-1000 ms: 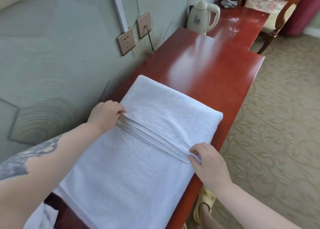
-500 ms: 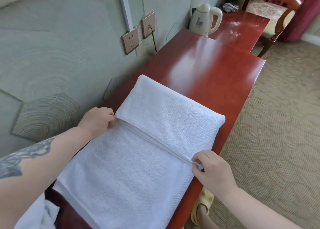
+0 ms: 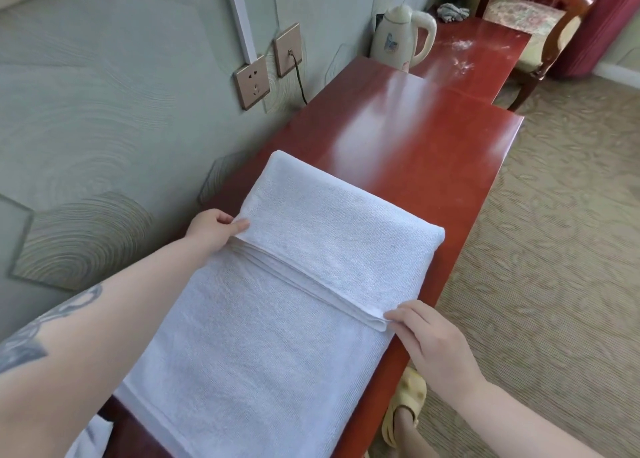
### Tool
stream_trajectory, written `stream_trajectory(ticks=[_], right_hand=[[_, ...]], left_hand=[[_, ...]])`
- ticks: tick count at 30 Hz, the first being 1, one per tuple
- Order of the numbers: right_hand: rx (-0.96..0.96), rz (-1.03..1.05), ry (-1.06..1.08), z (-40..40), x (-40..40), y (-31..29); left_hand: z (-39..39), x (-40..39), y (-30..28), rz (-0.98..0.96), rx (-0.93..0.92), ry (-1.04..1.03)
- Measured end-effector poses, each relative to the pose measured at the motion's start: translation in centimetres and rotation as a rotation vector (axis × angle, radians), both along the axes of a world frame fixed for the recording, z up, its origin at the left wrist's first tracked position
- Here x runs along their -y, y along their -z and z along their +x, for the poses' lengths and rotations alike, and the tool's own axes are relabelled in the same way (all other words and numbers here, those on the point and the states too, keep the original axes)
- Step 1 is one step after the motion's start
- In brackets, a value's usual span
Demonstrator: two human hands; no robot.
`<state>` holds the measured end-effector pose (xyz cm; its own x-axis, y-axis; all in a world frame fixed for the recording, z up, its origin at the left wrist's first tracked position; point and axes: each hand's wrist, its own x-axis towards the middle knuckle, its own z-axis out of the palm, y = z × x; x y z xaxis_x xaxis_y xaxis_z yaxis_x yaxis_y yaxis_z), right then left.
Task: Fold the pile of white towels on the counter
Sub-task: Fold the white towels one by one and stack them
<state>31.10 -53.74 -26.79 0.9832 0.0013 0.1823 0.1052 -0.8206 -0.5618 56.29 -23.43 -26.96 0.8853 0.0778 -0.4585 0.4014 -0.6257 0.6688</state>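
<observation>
**Far third of the towel being held folded over at both corners**

The white towel (image 3: 263, 336) is being laid lengthwise along the red counter (image 3: 398, 138), filling the lower centre of the frame, with its far end doubled back toward the viewer. The doubled edge is being pinched at its two ends: by the left hand (image 3: 211, 230) at centre left, against the wall side, and by the right hand (image 3: 429, 339) at lower right, beside the counter's outer edge. Both corners are being gripped so that the layers are being kept square (the stacked hems are showing just under the fold). More white cloth (image 3: 90, 437) is being glimpsed at the bottom left. Beyond the fold, bare counter is being left open up to the kettle (image 3: 398, 41) at upper centre; the towel's right side is being run nearly flush with the counter's edge.
</observation>
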Motion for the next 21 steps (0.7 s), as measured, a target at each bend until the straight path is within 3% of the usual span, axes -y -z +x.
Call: stream_trajectory(ticks=[7,9,16,19,21], right_hand=[[0.096,0.118,0.047,0.5,-0.5,-0.4],[0.104,0.108,-0.004,0.5,-0.3,-0.4],[0.02,-0.035,-0.181,-0.3,0.5,1.1],[0.062,-0.072,-0.192,0.7,0.1,0.4],[0.169,-0.057,-0.117,2.9,-0.6,-0.5]], left_hand=[[0.3,-1.0,-1.8,-0.313,-0.203,-0.131],[0.7,-2.0,-2.0,-0.312,-0.213,-0.131],[-1.0,-2.5,-0.5,-0.001,-0.086,0.041],[-0.8,-0.8,-1.8,0.4,0.172,0.222],[-1.0,1.7,-2.5,0.506,0.445,0.346]])
